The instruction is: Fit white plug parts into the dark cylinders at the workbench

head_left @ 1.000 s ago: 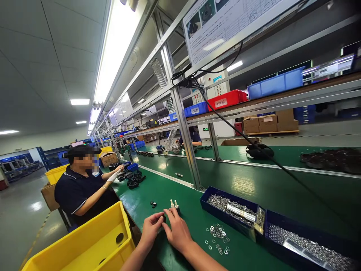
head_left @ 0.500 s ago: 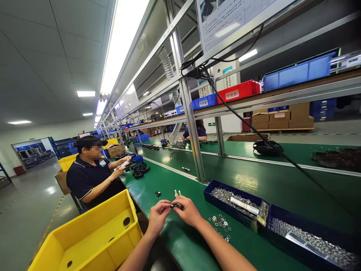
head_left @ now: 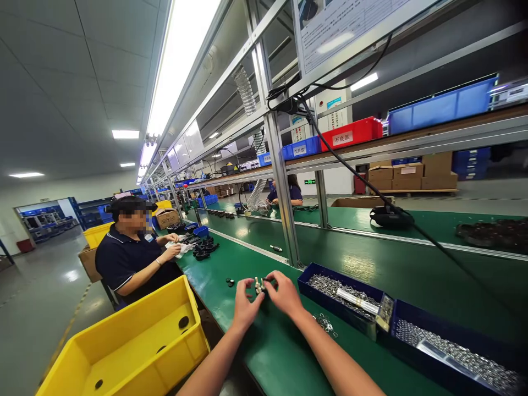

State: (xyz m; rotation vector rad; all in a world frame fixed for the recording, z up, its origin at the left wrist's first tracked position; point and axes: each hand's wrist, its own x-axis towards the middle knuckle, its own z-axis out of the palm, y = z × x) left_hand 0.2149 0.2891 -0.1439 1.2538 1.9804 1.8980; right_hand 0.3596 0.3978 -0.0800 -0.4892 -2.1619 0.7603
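Both my hands are at a small group of white upright pegs [head_left: 258,285] on the green bench. My left hand [head_left: 246,309] is on the near left side of the pegs, its thumb and fingers apart with nothing visible between them. My right hand [head_left: 285,294] is on their right, thumb and fingertips closed on a small black part [head_left: 269,280], mostly hidden by the fingers. Loose metal rings [head_left: 325,324] lie to the right, partly behind my right forearm. A few small black round parts [head_left: 230,282] rest left of the pegs.
A yellow bin [head_left: 136,335] holding a few black discs stands at my left. Blue trays of small metal parts [head_left: 346,294] line the right side. A metal post [head_left: 284,209] rises behind the bench. A co-worker [head_left: 132,247] handles something white farther left.
Both hands have moved forward to the pegs from closer to me, where they held a small dark part between them. The left fingers have come apart. The co-worker's hands have lowered.
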